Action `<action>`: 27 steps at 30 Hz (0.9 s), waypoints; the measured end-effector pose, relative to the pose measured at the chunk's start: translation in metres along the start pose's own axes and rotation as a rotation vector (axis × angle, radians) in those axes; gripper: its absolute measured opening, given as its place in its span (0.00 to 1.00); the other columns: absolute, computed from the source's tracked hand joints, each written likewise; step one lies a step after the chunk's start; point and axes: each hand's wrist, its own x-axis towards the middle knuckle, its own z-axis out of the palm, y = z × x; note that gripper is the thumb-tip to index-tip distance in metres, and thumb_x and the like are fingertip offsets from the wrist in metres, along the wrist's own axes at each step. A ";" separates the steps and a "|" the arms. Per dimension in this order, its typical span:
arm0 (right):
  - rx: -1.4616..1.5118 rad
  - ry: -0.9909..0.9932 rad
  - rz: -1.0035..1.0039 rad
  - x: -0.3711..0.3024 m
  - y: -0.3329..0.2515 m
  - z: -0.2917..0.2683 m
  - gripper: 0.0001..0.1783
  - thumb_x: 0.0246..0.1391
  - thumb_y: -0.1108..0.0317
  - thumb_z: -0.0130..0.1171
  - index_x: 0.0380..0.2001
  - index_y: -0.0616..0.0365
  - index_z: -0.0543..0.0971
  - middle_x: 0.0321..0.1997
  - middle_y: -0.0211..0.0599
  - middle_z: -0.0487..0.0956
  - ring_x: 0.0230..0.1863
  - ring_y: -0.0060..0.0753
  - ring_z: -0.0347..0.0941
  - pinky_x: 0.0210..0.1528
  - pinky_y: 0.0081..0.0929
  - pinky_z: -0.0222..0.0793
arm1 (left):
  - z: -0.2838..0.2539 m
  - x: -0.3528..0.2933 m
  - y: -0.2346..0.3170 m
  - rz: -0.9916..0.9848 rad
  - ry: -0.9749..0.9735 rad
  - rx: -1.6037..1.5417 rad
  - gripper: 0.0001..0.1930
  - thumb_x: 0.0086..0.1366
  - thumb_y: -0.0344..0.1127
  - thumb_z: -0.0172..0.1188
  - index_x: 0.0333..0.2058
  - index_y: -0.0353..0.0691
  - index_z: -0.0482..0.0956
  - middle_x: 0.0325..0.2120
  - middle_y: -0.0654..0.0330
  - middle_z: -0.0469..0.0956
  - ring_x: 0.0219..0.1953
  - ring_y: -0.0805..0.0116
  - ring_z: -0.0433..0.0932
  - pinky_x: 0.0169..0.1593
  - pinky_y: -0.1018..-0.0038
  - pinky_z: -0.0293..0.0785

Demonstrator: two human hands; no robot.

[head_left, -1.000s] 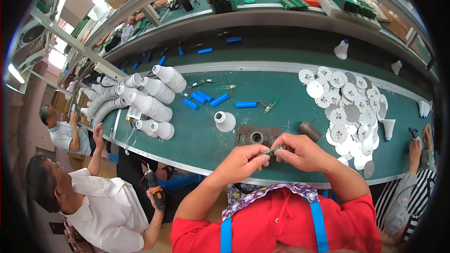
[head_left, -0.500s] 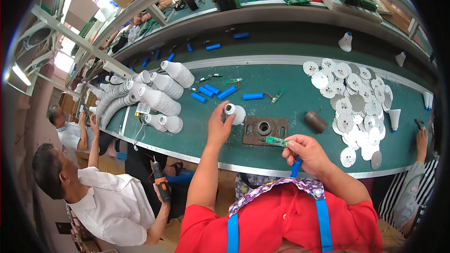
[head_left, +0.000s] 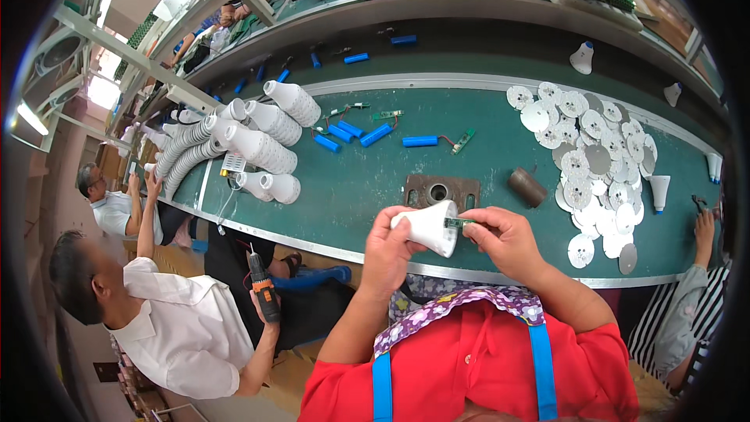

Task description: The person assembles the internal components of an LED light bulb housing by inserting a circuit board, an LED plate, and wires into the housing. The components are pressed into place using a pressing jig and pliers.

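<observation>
Closed around a white cone-shaped bulb housing (head_left: 428, 230), my left hand (head_left: 386, 254) holds it tilted sideways, wide mouth toward the right. Between the fingertips of my right hand (head_left: 508, 242), a small green circuit board (head_left: 455, 223) is pinched at that mouth, one end reaching into it. The blue battery seen with the board earlier is hidden from sight. Just beyond the housing lies a brown metal block (head_left: 466, 191) with a round socket. A dark metal cylinder (head_left: 527, 187) lies to its right.
Stacked white housings (head_left: 273, 152) stand at the left, near several blue batteries (head_left: 376, 136) with boards. White discs (head_left: 578, 187) are heaped at the right. A co-worker on the left holds a power drill (head_left: 266, 297); another person's hand (head_left: 705, 225) is at the far right.
My left hand has brought the housing right and nearer, turning its wide mouth toward my right hand. My right hand has raised the board to that mouth. The dangling battery has gone from view.
</observation>
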 end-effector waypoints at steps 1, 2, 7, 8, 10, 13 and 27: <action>-0.167 0.009 -0.126 -0.002 0.000 0.001 0.09 0.50 0.70 0.56 0.36 0.61 0.78 0.29 0.35 0.77 0.25 0.23 0.70 0.27 0.19 0.64 | 0.005 -0.003 -0.003 -0.002 0.004 -0.002 0.11 0.64 0.35 0.49 0.43 0.38 0.68 0.37 0.59 0.73 0.37 0.71 0.74 0.35 0.76 0.76; -0.231 0.003 -0.127 -0.004 -0.002 0.001 0.09 0.48 0.72 0.57 0.35 0.61 0.78 0.29 0.39 0.76 0.26 0.26 0.70 0.28 0.22 0.65 | 0.009 -0.005 -0.005 0.029 -0.031 0.159 0.12 0.64 0.35 0.50 0.44 0.38 0.69 0.38 0.60 0.72 0.37 0.72 0.74 0.34 0.77 0.76; -0.294 -0.049 -0.050 -0.013 0.005 -0.008 0.11 0.48 0.73 0.55 0.36 0.61 0.78 0.30 0.39 0.77 0.28 0.26 0.72 0.30 0.22 0.66 | 0.012 -0.009 -0.006 0.045 -0.206 0.419 0.17 0.61 0.27 0.52 0.49 0.36 0.68 0.47 0.57 0.66 0.38 0.73 0.72 0.36 0.77 0.76; -0.251 -0.050 -0.044 -0.013 0.005 -0.009 0.11 0.48 0.72 0.54 0.37 0.62 0.78 0.32 0.40 0.77 0.30 0.26 0.73 0.32 0.22 0.67 | 0.013 -0.009 -0.004 0.038 -0.208 0.416 0.17 0.61 0.27 0.52 0.49 0.36 0.68 0.47 0.57 0.66 0.38 0.73 0.72 0.36 0.77 0.76; -0.152 -0.078 0.041 -0.015 0.001 -0.011 0.11 0.50 0.71 0.53 0.37 0.63 0.78 0.33 0.37 0.79 0.35 0.23 0.74 0.37 0.22 0.68 | 0.017 -0.010 0.001 -0.026 -0.302 0.271 0.19 0.60 0.24 0.51 0.51 0.36 0.66 0.48 0.56 0.65 0.39 0.72 0.73 0.38 0.76 0.76; 0.015 -0.116 0.150 -0.017 0.003 -0.011 0.11 0.52 0.69 0.53 0.37 0.64 0.78 0.31 0.32 0.78 0.32 0.19 0.72 0.35 0.20 0.67 | 0.019 -0.015 0.001 -0.035 -0.277 0.262 0.20 0.60 0.23 0.51 0.52 0.35 0.64 0.48 0.55 0.65 0.39 0.72 0.73 0.40 0.76 0.75; 0.400 -0.168 0.388 -0.021 0.011 -0.016 0.12 0.53 0.66 0.53 0.38 0.63 0.78 0.27 0.26 0.75 0.25 0.14 0.63 0.27 0.15 0.58 | 0.014 -0.018 -0.010 0.074 -0.317 0.549 0.24 0.51 0.15 0.55 0.49 0.34 0.67 0.47 0.57 0.62 0.49 0.68 0.67 0.49 0.74 0.70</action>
